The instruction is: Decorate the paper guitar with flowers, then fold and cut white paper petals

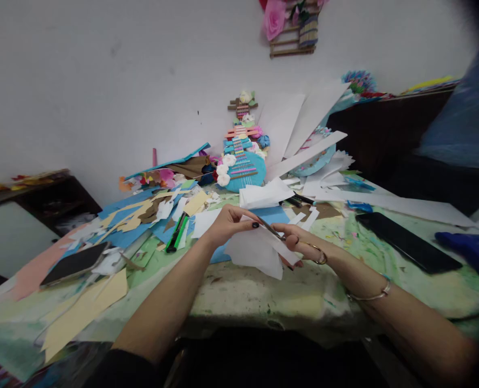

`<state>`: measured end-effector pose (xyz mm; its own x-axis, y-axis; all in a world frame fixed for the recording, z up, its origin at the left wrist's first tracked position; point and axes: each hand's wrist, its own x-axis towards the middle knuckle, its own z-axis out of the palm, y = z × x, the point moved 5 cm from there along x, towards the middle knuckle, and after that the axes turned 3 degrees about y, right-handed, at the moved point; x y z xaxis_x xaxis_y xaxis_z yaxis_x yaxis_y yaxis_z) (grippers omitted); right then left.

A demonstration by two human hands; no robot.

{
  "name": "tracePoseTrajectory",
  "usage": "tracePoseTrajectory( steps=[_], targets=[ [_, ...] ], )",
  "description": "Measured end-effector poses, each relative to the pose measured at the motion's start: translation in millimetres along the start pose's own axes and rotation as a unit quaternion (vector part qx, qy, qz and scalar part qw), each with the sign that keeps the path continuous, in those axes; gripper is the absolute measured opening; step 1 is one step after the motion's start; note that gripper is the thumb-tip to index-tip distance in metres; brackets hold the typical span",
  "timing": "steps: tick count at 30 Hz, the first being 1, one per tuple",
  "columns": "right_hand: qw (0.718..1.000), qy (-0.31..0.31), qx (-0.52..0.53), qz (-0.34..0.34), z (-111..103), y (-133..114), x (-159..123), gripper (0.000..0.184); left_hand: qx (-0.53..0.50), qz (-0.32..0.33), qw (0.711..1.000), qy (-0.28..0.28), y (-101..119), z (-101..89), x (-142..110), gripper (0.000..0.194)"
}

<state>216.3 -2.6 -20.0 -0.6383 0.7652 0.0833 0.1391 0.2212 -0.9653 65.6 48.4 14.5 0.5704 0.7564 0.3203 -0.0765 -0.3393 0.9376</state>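
My left hand [228, 223] is closed, its thumb and fingers pinching the top edge of a sheet of white paper [255, 250]. The paper hangs curved above the table's front edge. In my right hand [298, 240] are scissors [271, 228], their dark blades lying along the paper and pointing toward my left hand. A narrow strip of the paper runs down past the blades to the right fingers. The scissors' handles are mostly hidden by the fingers. Just behind the hands lies a folded white paper [266, 194].
A green utility knife [177, 233], a dark phone-like slab [75, 264] and coloured paper scraps [142, 213] lie on the left. To the right are a black phone [407, 241] and a blue glue gun [466, 250]. A turquoise paper instrument [245, 170] leans on the wall behind.
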Motion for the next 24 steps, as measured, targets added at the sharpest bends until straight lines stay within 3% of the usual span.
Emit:
tracePoseTrajectory(
  steps=[17,24],
  targets=[
    [0.999,-0.023,0.012,-0.030,1.3,-5.5,-1.4,0.074,-0.016,-0.008,1.000,0.005,-6.4,-1.5,3.1,0.022],
    [1.000,-0.010,0.025,-0.002,-0.5,2.2,0.0,0.074,-0.016,-0.029,0.999,-0.015,-6.1,0.5,2.3,0.030]
  ],
)
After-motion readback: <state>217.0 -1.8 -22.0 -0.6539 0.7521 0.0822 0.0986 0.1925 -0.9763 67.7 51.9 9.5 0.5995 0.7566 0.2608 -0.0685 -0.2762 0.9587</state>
